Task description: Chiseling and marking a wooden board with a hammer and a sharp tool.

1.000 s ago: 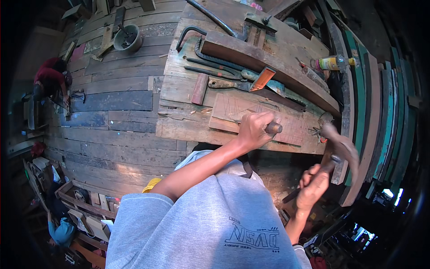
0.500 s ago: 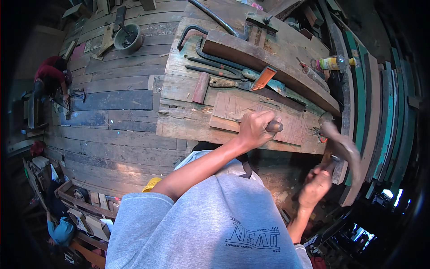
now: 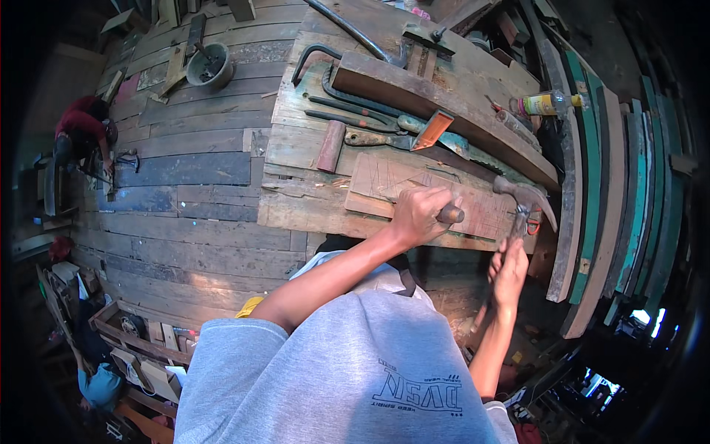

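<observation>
My left hand [image 3: 420,215] is closed around the round wooden handle of a chisel [image 3: 450,214]; its blade is hidden behind my fingers. The hand is over a flat wooden board [image 3: 371,180] marked with thin lines, lying along the near edge of the workbench [image 3: 292,196]. To the right, my right hand [image 3: 509,272] grips a claw hammer [image 3: 522,195] by its handle. The hammer's head is raised near the bench's right end, apart from the chisel. A red-handled pair of scissors [image 3: 533,227] shows partly behind the hammer.
Beyond the board lie an orange-and-blue handsaw [image 3: 435,130], a putty knife [image 3: 376,139], pincers [image 3: 347,111], a red-brown block [image 3: 331,146] and a thick beam [image 3: 444,100]. Planks [image 3: 606,207] stand at the right. A bucket [image 3: 210,65] and a crouching person [image 3: 83,129] are at far left.
My right hand has brought the hammer up and to the left, its head now over the bench's right end. My left hand and the chisel have barely moved.
</observation>
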`<state>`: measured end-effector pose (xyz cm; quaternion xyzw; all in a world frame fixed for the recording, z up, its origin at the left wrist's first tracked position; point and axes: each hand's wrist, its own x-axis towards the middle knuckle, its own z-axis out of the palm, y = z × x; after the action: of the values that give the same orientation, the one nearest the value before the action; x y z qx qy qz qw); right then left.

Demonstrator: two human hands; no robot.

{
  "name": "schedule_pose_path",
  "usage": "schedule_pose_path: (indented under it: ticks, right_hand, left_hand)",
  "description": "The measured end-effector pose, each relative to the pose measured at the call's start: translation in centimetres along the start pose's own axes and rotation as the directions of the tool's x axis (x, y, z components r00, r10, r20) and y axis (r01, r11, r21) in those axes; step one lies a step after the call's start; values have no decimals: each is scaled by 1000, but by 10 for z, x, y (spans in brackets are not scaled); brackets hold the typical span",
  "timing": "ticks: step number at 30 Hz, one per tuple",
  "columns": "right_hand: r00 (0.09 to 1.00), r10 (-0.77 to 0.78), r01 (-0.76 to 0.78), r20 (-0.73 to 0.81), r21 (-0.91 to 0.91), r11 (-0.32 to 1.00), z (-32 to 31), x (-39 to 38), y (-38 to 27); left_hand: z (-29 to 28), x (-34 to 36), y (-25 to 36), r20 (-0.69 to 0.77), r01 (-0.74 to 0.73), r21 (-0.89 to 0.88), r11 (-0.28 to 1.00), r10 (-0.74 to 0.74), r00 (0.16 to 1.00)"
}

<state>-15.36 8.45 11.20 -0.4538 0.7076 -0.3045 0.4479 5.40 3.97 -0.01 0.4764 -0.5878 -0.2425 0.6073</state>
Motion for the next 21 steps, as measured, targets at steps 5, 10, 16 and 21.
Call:
schedule_pose_path:
  ticks: [5,10,16,21]
  right_hand:
    - [984,-26,-15,179,224,974,20,69,61]
    - [955,-6,-40,297,148,988,30,105,83]
    - [876,-79,42,476,87,995,38,139,101]
    - [820,-97,70,564,69,995,45,161,97]
  left_hand:
    - [-6,-13,5,69,-155,-44,987,158,985]
    - [-14,-26,5,144,-215,-30,976,217,965]
    - [-18,-31,12,166,-195,-23,980,197,966]
    - [-22,-43,18,202,-173,53,983,160,966]
